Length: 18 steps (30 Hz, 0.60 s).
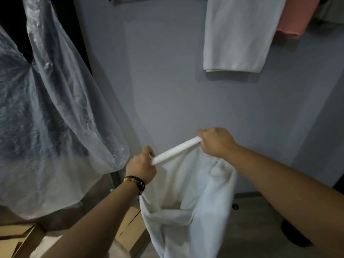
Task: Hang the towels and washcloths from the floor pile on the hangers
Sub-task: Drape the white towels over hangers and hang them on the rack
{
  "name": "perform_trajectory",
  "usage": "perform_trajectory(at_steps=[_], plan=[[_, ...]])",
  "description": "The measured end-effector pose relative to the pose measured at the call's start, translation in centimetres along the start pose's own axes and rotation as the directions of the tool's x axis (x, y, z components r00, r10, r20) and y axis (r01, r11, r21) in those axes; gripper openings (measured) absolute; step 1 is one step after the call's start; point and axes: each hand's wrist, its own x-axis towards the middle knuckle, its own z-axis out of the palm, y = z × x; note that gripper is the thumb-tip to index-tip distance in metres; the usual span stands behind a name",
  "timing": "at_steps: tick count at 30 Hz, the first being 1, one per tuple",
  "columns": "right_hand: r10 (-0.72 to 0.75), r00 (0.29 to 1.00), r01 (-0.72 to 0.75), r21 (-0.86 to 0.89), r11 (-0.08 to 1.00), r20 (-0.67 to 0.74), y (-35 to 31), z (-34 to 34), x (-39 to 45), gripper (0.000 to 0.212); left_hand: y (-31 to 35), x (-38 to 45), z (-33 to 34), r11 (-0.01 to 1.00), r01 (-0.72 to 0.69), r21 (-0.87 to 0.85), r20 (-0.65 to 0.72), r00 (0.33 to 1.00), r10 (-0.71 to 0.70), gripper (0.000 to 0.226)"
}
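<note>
A white towel (188, 198) hangs in front of me, its top edge stretched taut between both hands. My left hand (141, 165) grips the left end of that edge, and my right hand (216, 141) grips the right end, a little higher. The rest of the towel sags down in loose folds toward the floor. Up on the wall a white towel (236, 36) hangs folded over a rail, with a pink towel (296, 15) beside it at the top right. The floor pile is out of sight.
Clear plastic garment covers (52, 108) hang at the left. Cardboard boxes (130, 226) sit on the floor below my left arm. A grey wall (167, 90) faces me. A dark object (294, 233) lies on the floor at the right.
</note>
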Motion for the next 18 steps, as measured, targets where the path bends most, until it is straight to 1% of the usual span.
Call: perform_trajectory(at_steps=[2,5,8,10,12,14,16,17,18], plan=[[0.023,0.999,-0.024,-0.027,0.999,-0.03,0.4,-0.3,0.7,0.018,-0.7,-0.7,1.7,0.998,0.056,-0.011,0.01,0.998,-0.056,0.025],[0.131,0.991,-0.132,-0.051,0.99,-0.026,2.6,-0.5,0.9,0.018,-1.9,-1.1,3.7,0.974,0.213,-0.081,0.035,0.977,-0.211,0.023],[0.197,0.98,-0.198,-0.046,0.979,-0.019,4.9,-0.2,0.7,0.014,-2.4,-0.5,5.1,0.963,0.259,-0.078,0.064,0.965,-0.254,0.021],[0.288,0.957,-0.288,-0.018,0.957,-0.016,6.6,0.0,0.6,0.011,-2.8,0.2,6.2,0.939,0.333,-0.082,0.117,0.939,-0.322,0.023],[0.385,0.923,-0.385,-0.019,0.923,-0.014,8.8,0.2,0.5,0.012,-3.5,0.7,7.3,0.901,0.423,-0.091,0.171,0.898,-0.405,0.022],[0.451,0.893,-0.451,-0.024,0.892,-0.009,11.3,0.5,0.3,0.013,-4.2,1.1,8.7,0.851,0.514,-0.108,0.209,0.849,-0.486,0.019],[0.526,0.85,-0.526,0.001,0.85,-0.005,13.5,0.9,-0.1,0.012,-4.9,1.7,10.1,0.763,0.633,-0.129,0.269,0.763,-0.588,0.023],[0.562,0.827,-0.562,0.024,0.827,-0.004,14.6,1.3,-0.2,0.011,-5.2,2.1,10.7,0.725,0.676,-0.134,0.315,0.722,-0.615,0.029],[0.591,0.807,-0.59,0.051,0.806,-0.004,15.5,1.6,-0.4,0.01,-5.4,2.6,11.3,0.711,0.691,-0.128,0.383,0.696,-0.607,0.032]])
